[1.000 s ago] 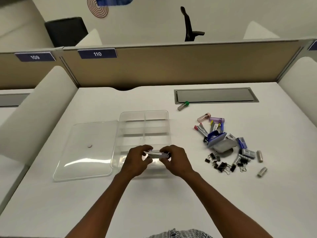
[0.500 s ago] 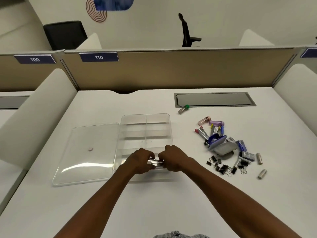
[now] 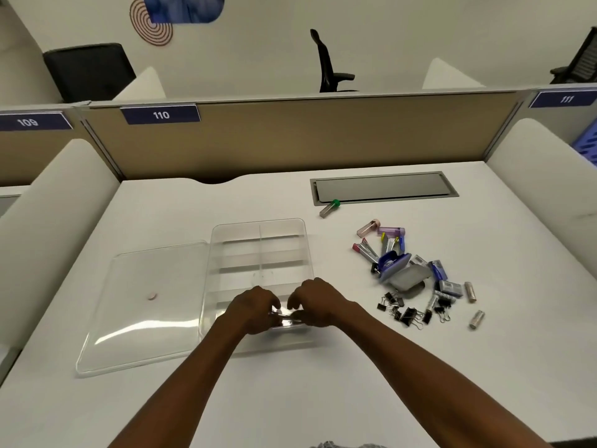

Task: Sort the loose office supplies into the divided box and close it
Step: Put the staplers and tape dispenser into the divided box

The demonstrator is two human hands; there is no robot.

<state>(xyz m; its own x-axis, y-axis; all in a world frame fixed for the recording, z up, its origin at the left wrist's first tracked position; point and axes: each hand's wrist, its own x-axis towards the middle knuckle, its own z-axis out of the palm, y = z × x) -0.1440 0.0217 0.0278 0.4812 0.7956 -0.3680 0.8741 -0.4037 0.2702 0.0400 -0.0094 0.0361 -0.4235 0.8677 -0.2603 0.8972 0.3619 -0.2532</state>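
Head view: left hand (image 3: 255, 307) and right hand (image 3: 318, 303), forearms stretched forward, knuckles up, fingers curled and pinching one small silvery item (image 3: 284, 315) between them over the nearest compartment of the clear divided box (image 3: 260, 253) on the white surface (image 3: 420, 367); loose supplies (image 3: 416, 279) heaped well right.

Blue partition tags (image 3: 160, 114) — "109", "110", "111" in white numerals.

Item between left hand (image 3: 255, 307) and right hand (image 3: 318, 302): we see only a thin sliver over the box (image 3: 261, 234); kind unclear. Pile (image 3: 416, 279) right of box: small pieces blurred, unidentifiable. Chair (image 3: 578, 64) beyond the box, cut off by frame edge.
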